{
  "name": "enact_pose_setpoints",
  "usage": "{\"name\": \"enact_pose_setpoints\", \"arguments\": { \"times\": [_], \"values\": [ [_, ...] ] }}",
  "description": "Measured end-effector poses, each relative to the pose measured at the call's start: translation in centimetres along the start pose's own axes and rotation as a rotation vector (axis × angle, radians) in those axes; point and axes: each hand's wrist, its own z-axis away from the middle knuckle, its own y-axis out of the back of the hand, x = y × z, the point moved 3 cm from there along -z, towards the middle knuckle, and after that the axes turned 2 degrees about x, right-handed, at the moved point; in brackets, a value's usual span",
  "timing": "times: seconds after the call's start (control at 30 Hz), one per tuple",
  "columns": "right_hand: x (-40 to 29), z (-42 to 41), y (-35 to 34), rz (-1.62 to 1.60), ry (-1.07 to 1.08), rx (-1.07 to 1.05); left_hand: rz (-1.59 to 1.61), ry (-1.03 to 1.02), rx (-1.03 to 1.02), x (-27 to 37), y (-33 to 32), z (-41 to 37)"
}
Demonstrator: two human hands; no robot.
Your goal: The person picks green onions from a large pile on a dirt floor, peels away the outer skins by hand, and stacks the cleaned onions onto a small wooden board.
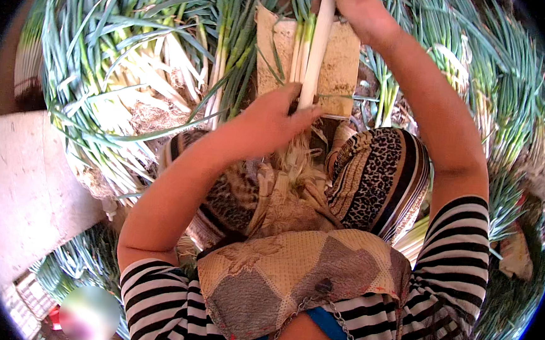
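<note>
My right hand (357, 7), partly cut off by the top edge, grips the upper part of a thick white leek-like stalk (318, 50). My left hand (271, 122) is at the stalk's lower end, thumb and fingers spread on either side of it. Whether the left fingers press on it is unclear. Beside the stalk, thinner green onions (301, 46) lie across a worn, yellowish board (339, 65). Below my left hand, pale roots and peelings (297, 160) hang between my knees.
Heaped green onions (151, 67) with roots lie at the left; more bunches (505, 101) line the right. A pale flat panel (25, 176) is at the far left. My patterned apron (290, 261) and raised knees (381, 177) are close below the board. A blurred round patch covers the lower left.
</note>
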Motion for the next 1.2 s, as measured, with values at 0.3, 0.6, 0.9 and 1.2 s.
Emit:
{"name": "enact_pose_setpoints", "arguments": {
  "times": [0.3, 0.6, 0.9, 1.2],
  "values": [
    [25.6, -2.9, 0.7, 0.129, -0.372, -0.032, -0.318, 0.244, -0.171, -12.6, -9.4, -17.9],
    [36.0, 3.7, -3.3, 0.330, -0.645, -0.447, -0.138, 0.520, -0.428, -22.7, -15.4, -22.0],
    [37.4, 3.0, -5.0, 0.534, -0.556, -0.687, -0.425, 0.423, -0.455, -23.1, -18.0, -22.8],
    [34.9, 1.9, -5.0, 0.798, -0.399, -0.663, -0.338, 0.217, -0.484, -25.0, -16.8, -21.9]
  ]
}}
